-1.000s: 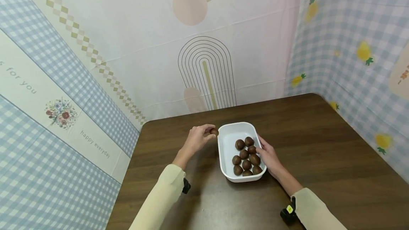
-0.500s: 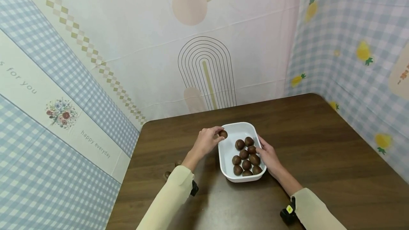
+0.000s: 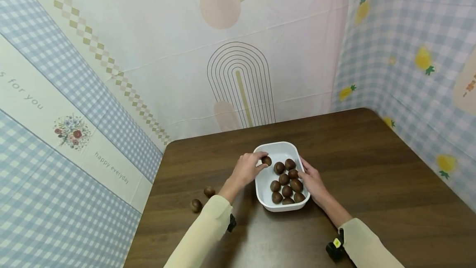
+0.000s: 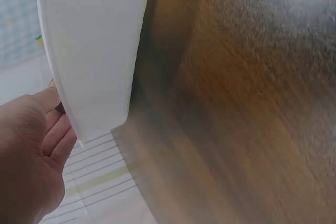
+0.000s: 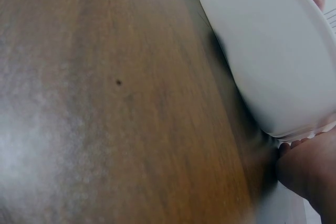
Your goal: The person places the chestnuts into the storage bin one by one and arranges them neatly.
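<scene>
A white rectangular tub with rounded corners stands on the table, several small brown round things gathered in its near and right parts. My left hand reaches over the tub's far left rim and pinches one brown round thing between thumb and fingers, just inside the tub. In the left wrist view, the tub's white outer wall hides most of that piece. My right hand grips the tub's right side, thumb over the rim and fingers outside; the right wrist view shows it low beside the tub.
Two more brown round things, one nearer and one farther, lie on the dark wooden table beside my left forearm. Patterned cloth hangs behind the table and along both sides.
My left hand has moved right and toward me, carrying the pinched brown round thing from outside the rim into the tub. Two pieces on the table have come into view. My right hand stays put.
</scene>
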A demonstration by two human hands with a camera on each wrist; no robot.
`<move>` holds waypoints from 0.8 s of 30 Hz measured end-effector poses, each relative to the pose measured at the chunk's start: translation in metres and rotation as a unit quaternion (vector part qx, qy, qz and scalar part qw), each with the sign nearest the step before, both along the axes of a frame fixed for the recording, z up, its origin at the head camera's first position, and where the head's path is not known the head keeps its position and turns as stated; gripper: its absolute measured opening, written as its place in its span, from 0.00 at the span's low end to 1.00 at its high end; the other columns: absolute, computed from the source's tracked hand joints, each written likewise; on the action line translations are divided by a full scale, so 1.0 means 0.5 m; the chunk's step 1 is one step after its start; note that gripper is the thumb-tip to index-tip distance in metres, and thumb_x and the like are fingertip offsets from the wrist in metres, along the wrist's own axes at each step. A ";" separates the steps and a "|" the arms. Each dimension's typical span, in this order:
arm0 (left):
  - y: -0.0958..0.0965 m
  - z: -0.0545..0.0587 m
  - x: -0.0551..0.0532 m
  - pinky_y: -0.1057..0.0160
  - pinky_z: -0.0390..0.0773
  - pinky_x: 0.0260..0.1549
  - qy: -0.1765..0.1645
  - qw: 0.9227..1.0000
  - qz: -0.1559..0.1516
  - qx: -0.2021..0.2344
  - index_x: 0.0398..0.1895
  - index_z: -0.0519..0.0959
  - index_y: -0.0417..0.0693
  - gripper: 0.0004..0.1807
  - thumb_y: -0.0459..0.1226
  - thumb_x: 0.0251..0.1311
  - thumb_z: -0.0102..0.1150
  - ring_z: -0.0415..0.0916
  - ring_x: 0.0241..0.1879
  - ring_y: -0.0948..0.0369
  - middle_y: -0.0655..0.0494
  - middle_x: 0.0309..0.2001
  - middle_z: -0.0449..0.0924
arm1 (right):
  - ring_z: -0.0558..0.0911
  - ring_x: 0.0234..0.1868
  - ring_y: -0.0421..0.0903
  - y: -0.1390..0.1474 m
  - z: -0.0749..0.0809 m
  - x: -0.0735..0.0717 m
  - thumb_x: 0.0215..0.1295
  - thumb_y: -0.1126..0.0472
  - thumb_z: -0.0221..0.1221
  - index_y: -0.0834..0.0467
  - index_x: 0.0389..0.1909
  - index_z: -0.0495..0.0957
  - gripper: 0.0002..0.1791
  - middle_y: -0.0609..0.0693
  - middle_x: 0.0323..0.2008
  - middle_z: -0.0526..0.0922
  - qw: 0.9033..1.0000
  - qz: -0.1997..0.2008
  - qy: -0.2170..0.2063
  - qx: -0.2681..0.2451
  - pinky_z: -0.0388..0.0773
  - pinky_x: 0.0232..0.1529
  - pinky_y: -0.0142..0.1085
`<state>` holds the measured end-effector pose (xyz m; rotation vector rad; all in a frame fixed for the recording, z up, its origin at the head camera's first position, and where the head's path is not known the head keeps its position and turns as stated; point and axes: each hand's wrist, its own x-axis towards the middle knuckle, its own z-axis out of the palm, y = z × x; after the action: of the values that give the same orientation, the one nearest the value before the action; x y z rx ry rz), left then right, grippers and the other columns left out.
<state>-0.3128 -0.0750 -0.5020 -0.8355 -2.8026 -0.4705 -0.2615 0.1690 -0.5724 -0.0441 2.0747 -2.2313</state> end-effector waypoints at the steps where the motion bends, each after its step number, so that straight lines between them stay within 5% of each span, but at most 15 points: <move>1: 0.003 -0.002 0.001 0.52 0.85 0.49 0.001 1.000 -0.002 -0.005 0.61 0.86 0.50 0.21 0.43 0.67 0.73 0.88 0.49 0.53 0.56 0.53 0.89 | 0.56 0.82 0.54 0.000 0.000 0.000 0.79 0.72 0.45 0.58 0.86 0.50 0.37 0.60 0.84 0.53 1.000 0.001 0.000 0.000 0.60 0.72 0.27; 7: 0.018 -0.012 0.009 0.55 0.86 0.44 0.005 0.999 -0.014 -0.032 0.60 0.86 0.50 0.20 0.43 0.67 0.73 0.88 0.46 0.57 0.58 0.52 0.90 | 0.55 0.82 0.53 0.001 -0.001 -0.003 0.80 0.71 0.44 0.57 0.86 0.50 0.37 0.58 0.84 0.53 1.000 0.005 -0.003 0.006 0.55 0.79 0.44; 14: 0.025 -0.015 0.019 0.54 0.86 0.45 0.010 0.998 -0.013 -0.061 0.60 0.86 0.51 0.20 0.44 0.67 0.73 0.88 0.49 0.56 0.58 0.54 0.89 | 0.56 0.81 0.56 -0.004 -0.004 -0.003 0.78 0.73 0.46 0.60 0.85 0.51 0.37 0.62 0.83 0.54 1.000 0.001 0.012 0.002 0.63 0.62 0.17; 24: 0.032 -0.022 0.023 0.56 0.86 0.41 0.008 0.995 -0.015 -0.097 0.56 0.88 0.52 0.18 0.46 0.66 0.74 0.88 0.42 0.59 0.61 0.46 0.91 | 0.57 0.81 0.56 -0.001 0.000 -0.002 0.78 0.73 0.46 0.59 0.85 0.51 0.37 0.61 0.83 0.55 1.000 -0.004 0.010 0.009 0.63 0.61 0.18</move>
<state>-0.3013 -0.0589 -0.5130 -0.9146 -2.8580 -0.1947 -0.2623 0.1683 -0.5725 -0.0578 2.1094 -2.2248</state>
